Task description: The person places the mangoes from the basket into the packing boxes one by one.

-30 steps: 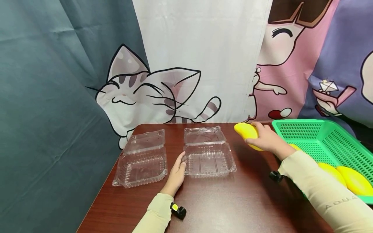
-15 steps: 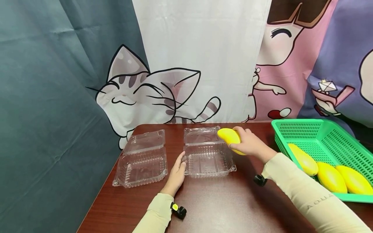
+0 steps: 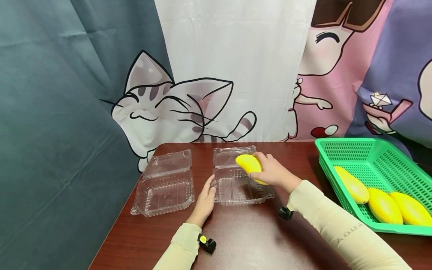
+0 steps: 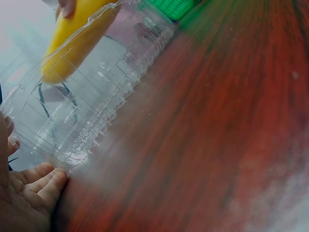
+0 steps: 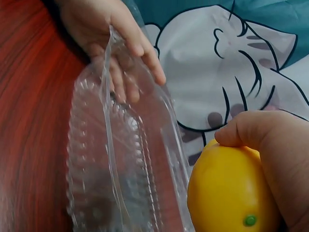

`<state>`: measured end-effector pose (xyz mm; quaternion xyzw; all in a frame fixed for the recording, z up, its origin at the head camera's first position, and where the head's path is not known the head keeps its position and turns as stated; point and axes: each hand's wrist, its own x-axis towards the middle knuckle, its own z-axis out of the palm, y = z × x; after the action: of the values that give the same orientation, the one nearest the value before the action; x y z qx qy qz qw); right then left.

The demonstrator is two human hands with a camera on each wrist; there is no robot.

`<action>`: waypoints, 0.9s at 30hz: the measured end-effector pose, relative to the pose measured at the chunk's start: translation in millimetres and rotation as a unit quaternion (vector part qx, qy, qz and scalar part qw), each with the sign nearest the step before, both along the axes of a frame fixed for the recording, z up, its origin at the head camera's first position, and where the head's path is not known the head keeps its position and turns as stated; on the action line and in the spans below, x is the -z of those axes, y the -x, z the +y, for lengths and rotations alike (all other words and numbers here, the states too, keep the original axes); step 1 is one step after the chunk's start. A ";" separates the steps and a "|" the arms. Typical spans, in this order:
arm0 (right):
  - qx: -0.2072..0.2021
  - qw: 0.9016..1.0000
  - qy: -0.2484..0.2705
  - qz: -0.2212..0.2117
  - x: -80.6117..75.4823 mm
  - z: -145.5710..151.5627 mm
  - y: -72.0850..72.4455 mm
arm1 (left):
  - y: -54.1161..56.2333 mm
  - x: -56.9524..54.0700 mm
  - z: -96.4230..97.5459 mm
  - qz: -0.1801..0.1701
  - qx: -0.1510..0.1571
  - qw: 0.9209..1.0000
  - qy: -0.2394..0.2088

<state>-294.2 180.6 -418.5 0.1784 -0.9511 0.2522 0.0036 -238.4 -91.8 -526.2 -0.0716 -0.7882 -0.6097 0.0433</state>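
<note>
A yellow mango (image 3: 249, 164) is in my right hand (image 3: 271, 172), gripped with the thumb on the near side. It hangs over the right clear plastic clamshell box (image 3: 241, 187), whose lid lies folded back. The right wrist view shows the mango (image 5: 231, 188) end-on, with a green stem spot. My left hand (image 3: 204, 198) rests against the left wall of that same box. Seen from the right wrist, the left hand's fingers (image 5: 118, 79) lie fairly straight along the clear wall.
Left of my left hand stands a second clear clamshell box (image 3: 165, 195), lid back. A green basket (image 3: 371, 165) at the right holds several mangoes, including one mango (image 3: 351, 184) near its left wall. A printed curtain (image 3: 236, 56) hangs behind the brown table (image 3: 243, 240).
My right hand has carried the mango leftward, from beside the basket to above the right box. The left hand has stayed at the box wall.
</note>
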 end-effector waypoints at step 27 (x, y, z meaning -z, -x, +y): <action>-0.017 0.999 0.017 -0.034 21.8 -55.0 -10.0 | -0.1 2.7 -1.3 -0.008 -0.011 0.999 0.029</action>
<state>-284.1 125.6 -440.3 0.1855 -0.9430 0.2748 -0.0301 -238.3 -93.0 -528.9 -0.0588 -0.8068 -0.5864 0.0418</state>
